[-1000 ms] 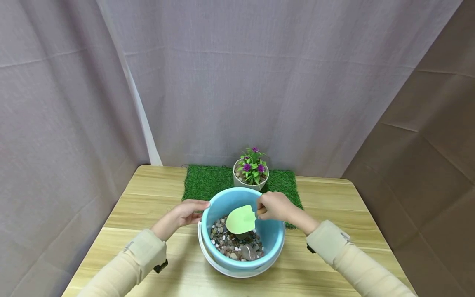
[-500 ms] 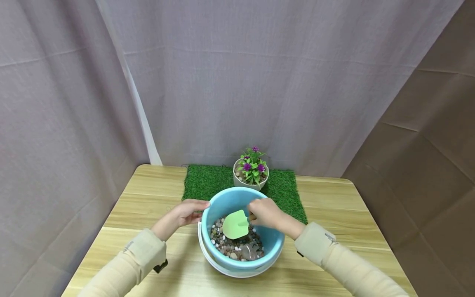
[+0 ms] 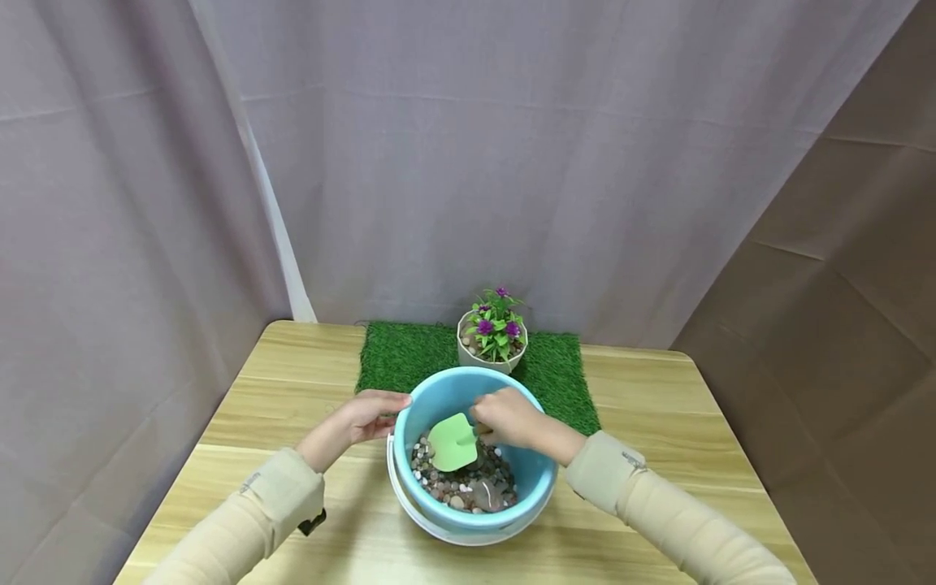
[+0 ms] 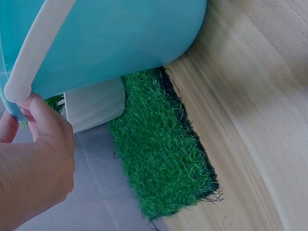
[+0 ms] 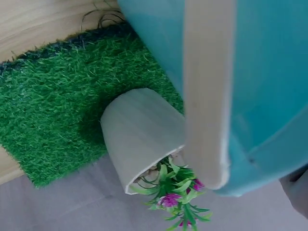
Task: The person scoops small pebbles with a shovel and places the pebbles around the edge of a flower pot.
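A light blue bucket (image 3: 448,396) with a white handle (image 3: 418,512) stands on the table. Several small pebbles (image 3: 442,489) cover its bottom, with a larger grey stone (image 3: 488,494) among them. At the rim's left side, my left hand (image 3: 369,416) pinches the edge between thumb and fingers, close to the handle's joint in the left wrist view. My right hand (image 3: 509,418) reaches inside over the far right rim and grips a light green toy shovel (image 3: 452,443). Its blade is tilted against the pebbles; the hand hides its grip.
Just behind the bucket, a white pot (image 3: 488,361) with a purple-flowered plant (image 3: 499,327) sits on a green turf mat (image 3: 409,356). The wooden table (image 3: 292,382) stretches to both sides. A grey curtain (image 3: 468,162) hangs at the back.
My right hand and the shovel have moved left and further into the bucket, the blade lower over the pebbles. The left hand keeps its place on the rim.
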The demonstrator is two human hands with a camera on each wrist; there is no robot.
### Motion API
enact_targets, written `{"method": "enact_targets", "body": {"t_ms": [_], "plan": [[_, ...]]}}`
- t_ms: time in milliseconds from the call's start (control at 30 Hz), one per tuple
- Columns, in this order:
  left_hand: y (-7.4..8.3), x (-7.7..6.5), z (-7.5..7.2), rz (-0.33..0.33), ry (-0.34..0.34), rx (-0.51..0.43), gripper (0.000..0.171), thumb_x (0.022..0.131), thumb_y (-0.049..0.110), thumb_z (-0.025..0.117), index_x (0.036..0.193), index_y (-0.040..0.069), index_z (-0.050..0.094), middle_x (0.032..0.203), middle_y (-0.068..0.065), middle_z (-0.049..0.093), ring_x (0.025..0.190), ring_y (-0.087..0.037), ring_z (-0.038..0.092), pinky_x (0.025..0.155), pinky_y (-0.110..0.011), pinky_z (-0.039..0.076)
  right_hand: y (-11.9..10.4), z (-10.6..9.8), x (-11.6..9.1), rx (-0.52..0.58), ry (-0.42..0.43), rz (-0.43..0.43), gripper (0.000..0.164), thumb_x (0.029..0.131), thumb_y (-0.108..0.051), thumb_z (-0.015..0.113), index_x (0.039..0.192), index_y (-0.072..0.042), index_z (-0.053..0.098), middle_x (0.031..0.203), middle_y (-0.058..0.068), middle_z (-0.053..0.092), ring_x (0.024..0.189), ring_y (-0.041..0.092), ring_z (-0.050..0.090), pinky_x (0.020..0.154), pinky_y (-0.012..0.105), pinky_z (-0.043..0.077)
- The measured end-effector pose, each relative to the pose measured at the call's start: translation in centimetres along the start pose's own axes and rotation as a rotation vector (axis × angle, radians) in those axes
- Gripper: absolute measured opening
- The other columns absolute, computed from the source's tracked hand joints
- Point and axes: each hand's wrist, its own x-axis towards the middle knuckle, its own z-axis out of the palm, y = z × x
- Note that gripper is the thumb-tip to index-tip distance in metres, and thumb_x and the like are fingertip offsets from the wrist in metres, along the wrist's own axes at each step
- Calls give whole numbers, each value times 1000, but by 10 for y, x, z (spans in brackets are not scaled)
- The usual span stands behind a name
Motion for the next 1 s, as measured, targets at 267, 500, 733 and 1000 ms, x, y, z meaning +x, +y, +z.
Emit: {"method": "enact_targets", "body": {"t_ms": [267, 500, 733, 1000], "plan": [[1, -1, -2, -9, 8, 11, 52, 93, 15, 58, 136, -9, 40, 77, 3, 62, 66, -4, 60, 65, -14, 59, -1, 6, -1, -55, 31, -54, 29, 69, -14, 75, 60, -20, 48, 62, -8, 47, 51, 4, 30, 43, 15, 30], [1, -2, 1, -7, 10, 9, 52, 93, 15, 59, 135, -9, 41, 74, 3, 64, 63, -3, 62, 64, -15, 59, -3, 12, -1, 75, 17, -49, 24, 68, -13, 74, 61, -20, 52, 61, -10, 45, 51, 1, 29, 47, 11, 30], [1, -2, 3, -12, 12, 0, 51, 93, 14, 59, 135, -9, 42, 73, 4, 63, 63, -3, 60, 62, -13, 58, 4, 11, -5, 188, -30, -5, 23, 71, -16, 75, 61, -16, 54, 59, -11, 40, 53, 2, 29, 49, 13, 26], [-1, 0, 1, -4, 5, -3, 50, 93, 15, 59, 134, -9, 42, 73, 4, 63, 65, -4, 60, 64, -14, 59, 10, 12, -7, 315, -63, -10, 11, 73, -20, 76, 71, -15, 66, 63, -10, 54, 55, -1, 35, 49, 11, 30]]}}
